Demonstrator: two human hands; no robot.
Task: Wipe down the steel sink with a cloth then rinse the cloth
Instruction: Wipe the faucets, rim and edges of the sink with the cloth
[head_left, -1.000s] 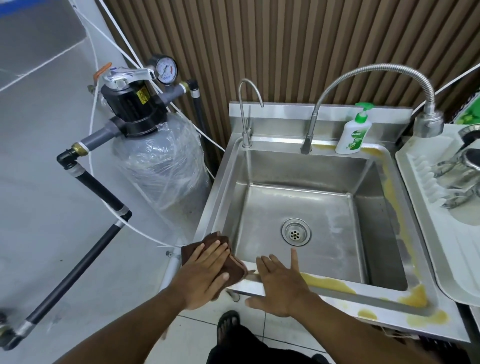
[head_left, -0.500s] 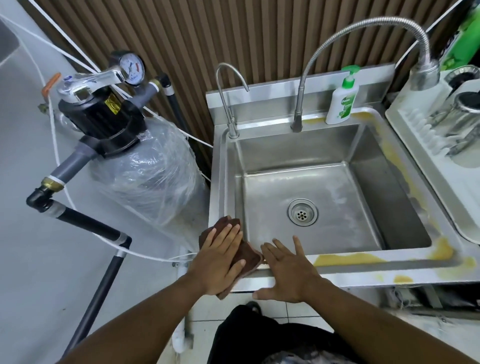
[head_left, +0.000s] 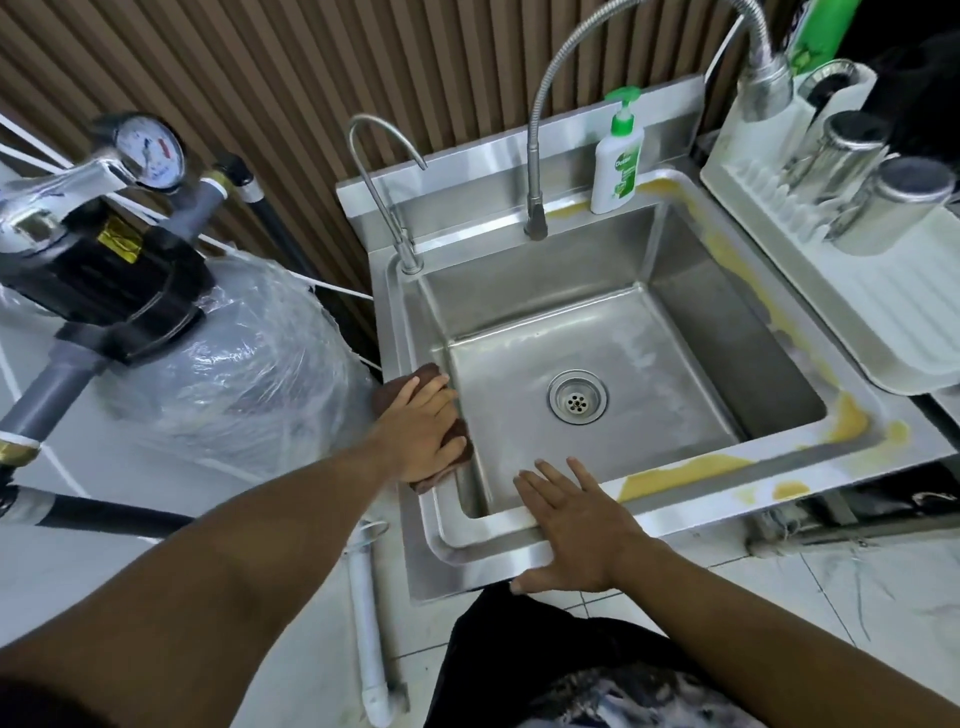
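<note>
The steel sink (head_left: 675, 358) fills the middle of the view, with a round drain (head_left: 577, 397) in its floor. Yellow stains (head_left: 680, 475) streak its front, right and back rims. A brown cloth (head_left: 415, 379) lies on the sink's left rim. My left hand (head_left: 423, 431) presses flat on the cloth with straight fingers and covers most of it. My right hand (head_left: 576, 525) rests flat on the front rim, fingers spread, holding nothing.
A flexible spray faucet (head_left: 540, 135) and a thin gooseneck tap (head_left: 384, 192) rise from the back ledge beside a soap bottle (head_left: 616, 161). A white drying rack (head_left: 852, 291) with steel cups stands to the right. A plastic-wrapped filter tank (head_left: 234, 364) with pipes stands to the left.
My left hand has slid the cloth away from the front left corner, further back along the left rim. The right hand stays on the front rim. The camera has moved closer over the sink.
</note>
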